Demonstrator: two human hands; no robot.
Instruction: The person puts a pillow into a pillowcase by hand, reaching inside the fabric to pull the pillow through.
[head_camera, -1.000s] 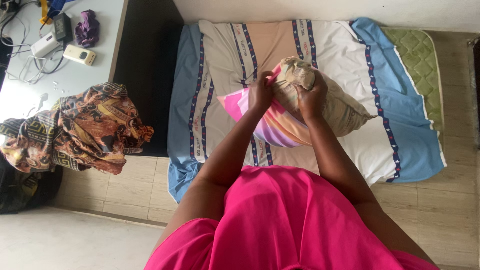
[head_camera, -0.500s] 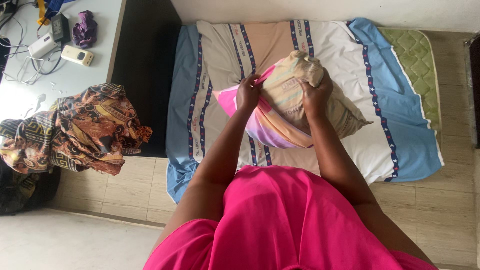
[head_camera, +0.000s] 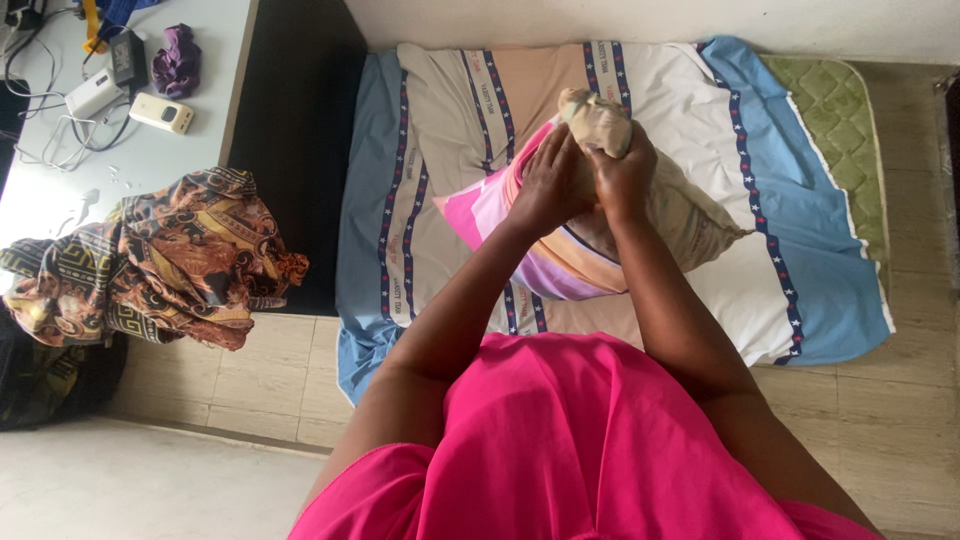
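Bed (head_camera: 800, 300), striped sheet: pillow (head_camera: 690, 215) at centre, half inside pink case (head_camera: 480, 215). Left hand (head_camera: 552, 185) grips case mouth; right hand (head_camera: 622, 178) clamps pillow corner. Step: casing pillow. Next move likely calls for drawing case further over.

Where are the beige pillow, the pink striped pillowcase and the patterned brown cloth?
beige pillow (head_camera: 690, 215): head view, on its bare right side.
pink striped pillowcase (head_camera: 480, 205): head view, on its pink left corner.
patterned brown cloth (head_camera: 170, 265): head view, on the middle of the heap.
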